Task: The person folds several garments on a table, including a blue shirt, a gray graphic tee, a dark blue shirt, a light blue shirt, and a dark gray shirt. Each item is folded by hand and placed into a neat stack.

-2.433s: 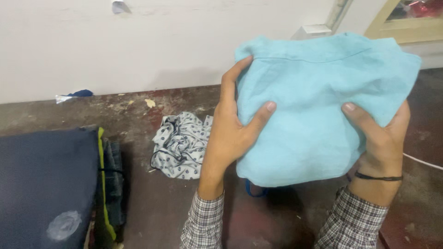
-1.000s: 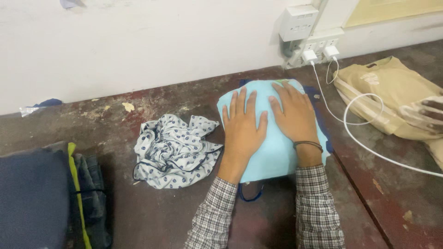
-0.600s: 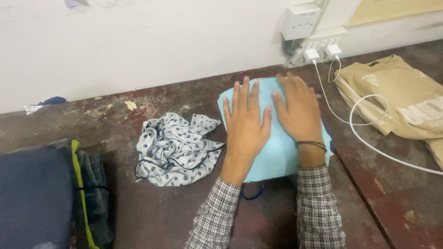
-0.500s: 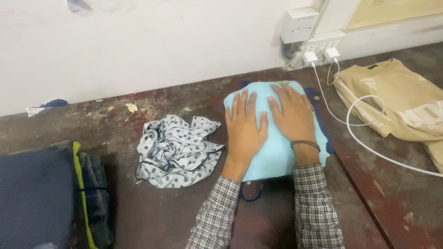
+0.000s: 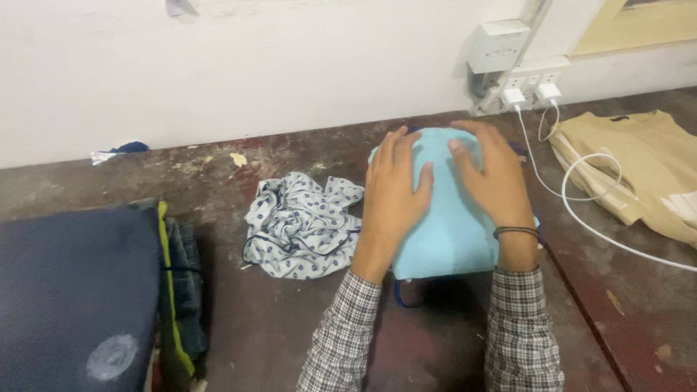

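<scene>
On the dark floor by the wall, left hand [image 5: 393, 190] and right hand [image 5: 496, 181] press flat, fingers spread, holding down a folded light-blue cloth [image 5: 446, 225].

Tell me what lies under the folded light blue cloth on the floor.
Dark blue fabric shows under the light blue cloth: an edge by the right hand and a loop at the near edge. The left hand presses on top. The rest is covered.

A plain white wall [image 5: 254, 65] runs along the back, scuffed near its foot; a socket box [image 5: 498, 46] with white chargers [image 5: 530, 94] sits at its right. The floor [image 5: 276, 319] is dark, worn reddish-brown, flecked with debris; the light is dim and even.
</scene>
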